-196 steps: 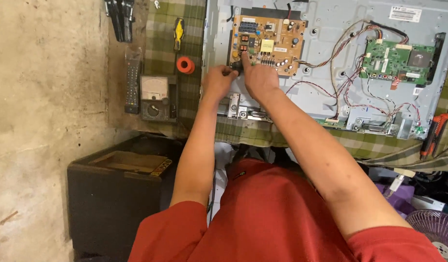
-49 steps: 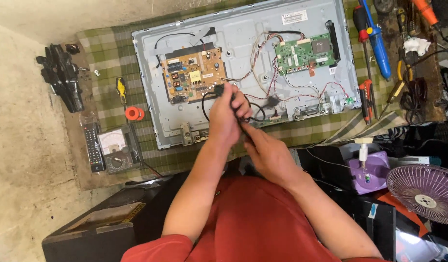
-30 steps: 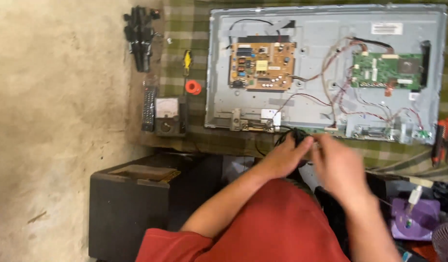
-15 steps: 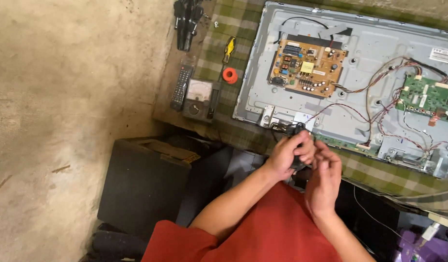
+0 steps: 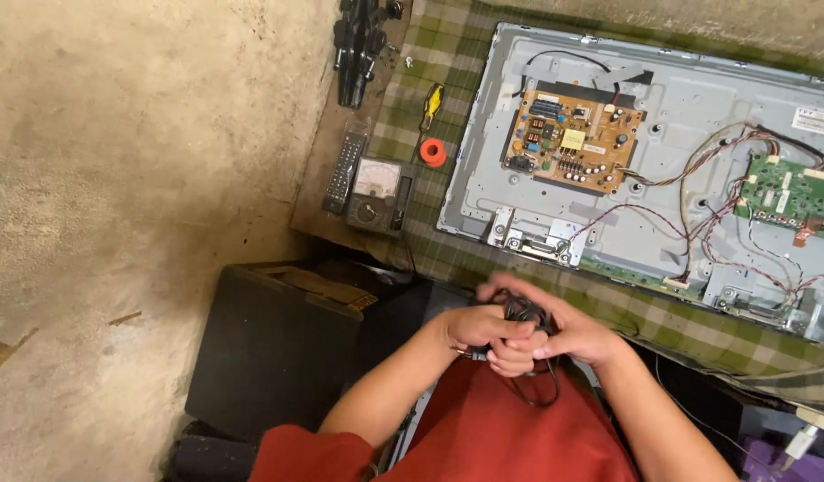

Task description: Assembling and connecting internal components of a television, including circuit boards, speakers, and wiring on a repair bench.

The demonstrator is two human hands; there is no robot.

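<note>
1. Both hands meet close to the body, below the near edge of the tabletop. The left hand and the right hand press together around a bundled black cable.
2. The left fingers are curled tight over the bundle; the right fingers wrap over its top, so both hands are closed on the cable. A loose loop of it hangs below the fingers against the red shirt.
3. Just beyond the fingers lies the opened flat-screen television, back cover off, on a green checked cloth.
4. Its tan power board sits up and slightly right of the fingers; the green main board is farther right, with thin coloured wires running between them.
5. Judging by this, the set is already stripped open and the boards still sit in the chassis; the hands are off the boards and busy only with the cable.
6. Up and left of the fingers rest an analogue multimeter, a remote control, a yellow-handled screwdriver and an orange roll, none touched.
</note>
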